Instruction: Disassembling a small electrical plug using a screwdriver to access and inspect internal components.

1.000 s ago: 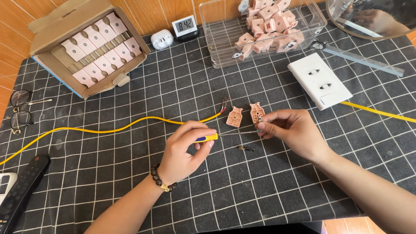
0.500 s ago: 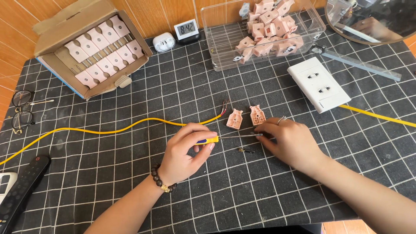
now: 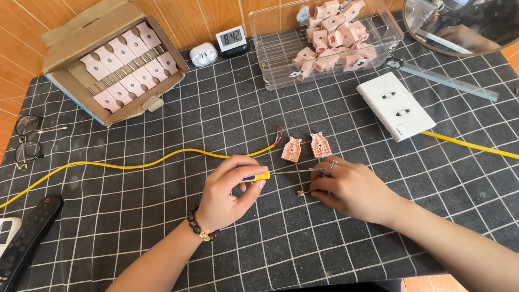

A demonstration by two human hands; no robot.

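The left hand [image 3: 230, 192] is closed around a small screwdriver with a yellow handle [image 3: 258, 176], its thin shaft lying level and pointing right toward the fingers of the right hand [image 3: 351, 189]; the right hand rests palm down on the surface [image 3: 162, 238], a black mat with a white grid, and its fingertips pinch a small brass part [image 3: 300, 193] held low against the mat, while the shaft's tip meets the upper fingers near a ring; how tightly the right grip closes on the part cannot be told. Just above both hands lie 2 pink plug halves [image 3: 305, 147], side by side and apart from the fingers; a yellow cable [image 3: 135, 165] runs from the left edge across the mat and ends in bared wires [image 3: 279, 133] just left of those halves. A white double socket [image 3: 396, 106] lies to the upper right, with a second stretch of yellow cable [image 3: 470, 145] beside it; a clear plastic box [image 3: 281, 38] of pink plug parts stands at the top, an open cardboard box [image 3: 116, 59] of pink pieces at the upper left, a small digital clock [image 3: 231, 39] between them; glasses [image 3: 26, 141] and a black remote [image 3: 27, 238] lie at the left edge.
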